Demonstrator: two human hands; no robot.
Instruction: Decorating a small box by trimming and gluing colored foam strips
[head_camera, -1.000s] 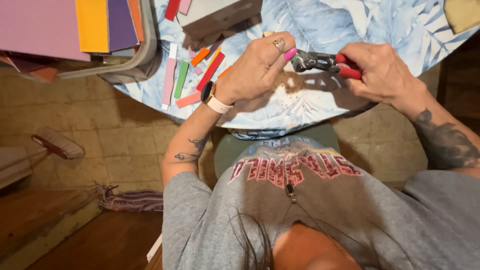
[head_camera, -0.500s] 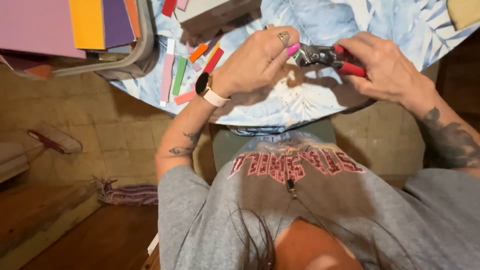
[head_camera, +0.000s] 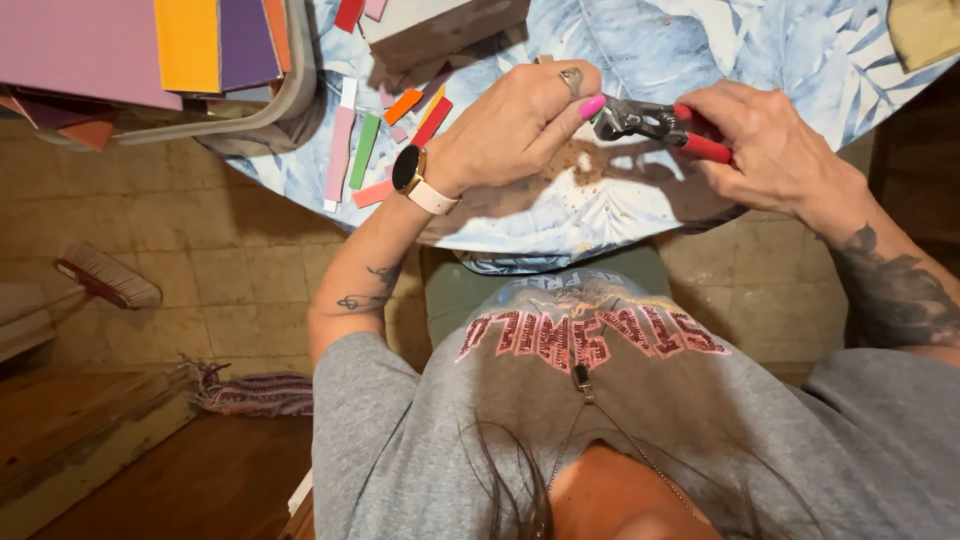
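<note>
Over the leaf-patterned surface (head_camera: 760, 70), the right hand (head_camera: 775, 150) grips the red-handled pliers (head_camera: 655, 125) while the left hand (head_camera: 515, 125) pinches something tiny at their tip, brown crumbs (head_camera: 585, 170) already scattered below and coloured strips (head_camera: 365, 150) lying untouched nearby

Pliers (head_camera: 655, 125): dull grey metal head, glossy red plastic handles. Tablecloth (head_camera: 720, 50): smooth printed cloth, blue leaf pattern, draped over table edge. Strips (head_camera: 365, 150): matt coloured paper or card. Watch (head_camera: 412, 172): glossy face, smooth pale strap. Floor (head_camera: 150, 230): rough matt tile.
</note>
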